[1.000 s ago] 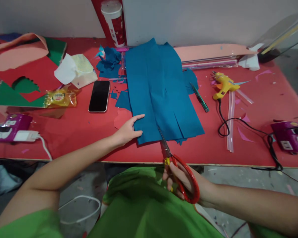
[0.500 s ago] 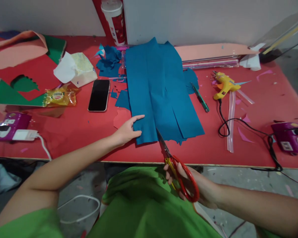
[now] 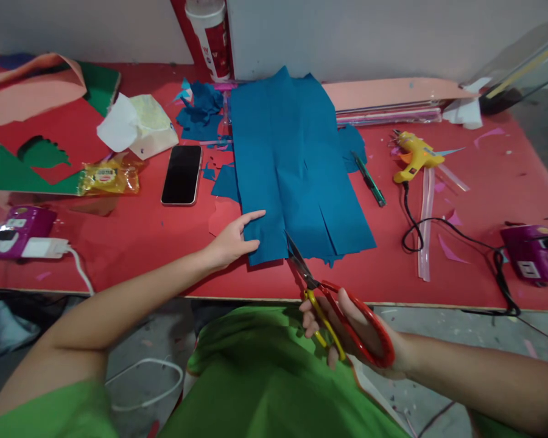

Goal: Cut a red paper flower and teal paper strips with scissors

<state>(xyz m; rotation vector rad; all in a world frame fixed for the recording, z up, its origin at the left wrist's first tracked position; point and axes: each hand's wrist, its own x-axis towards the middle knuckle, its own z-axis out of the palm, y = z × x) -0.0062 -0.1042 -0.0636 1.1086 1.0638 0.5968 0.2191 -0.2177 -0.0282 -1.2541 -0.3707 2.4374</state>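
I find the right hand (image 3: 364, 331), lower centre of the frame, wrapped around the scissors (image 3: 311, 281), fingers and thumb in the red and yellow handles, which stand spread. The blades are parted and meet the near edge of the blue sheet (image 3: 296, 152), at a slit just right of the left hand. The left hand (image 3: 231, 244) has thumb and forefinger spread over the sheet's near left corner; it rests there and grips nothing that I can see.

The blue sheet fills the middle of the frame, creased lengthwise. Principal risk, in my judgement: the left hand steadies one corner only, so closing the blades could swing the sheet or slide it away, giving a crooked cut. The crease could also lead the blades off line. Ragged blue material shows beneath the near edge, right of the blades; the lower blade could catch it and cut it unintentionally. The left thumb lies near the blade tips, so a slip leftward could nick it.

Further out, a green pen-like tool (image 3: 369, 179) lies just right of the sheet and could be knocked if it swings. At right, a yellow glue gun (image 3: 415, 155) trails a black cord (image 3: 406, 228); I cannot tell whether it is hot.
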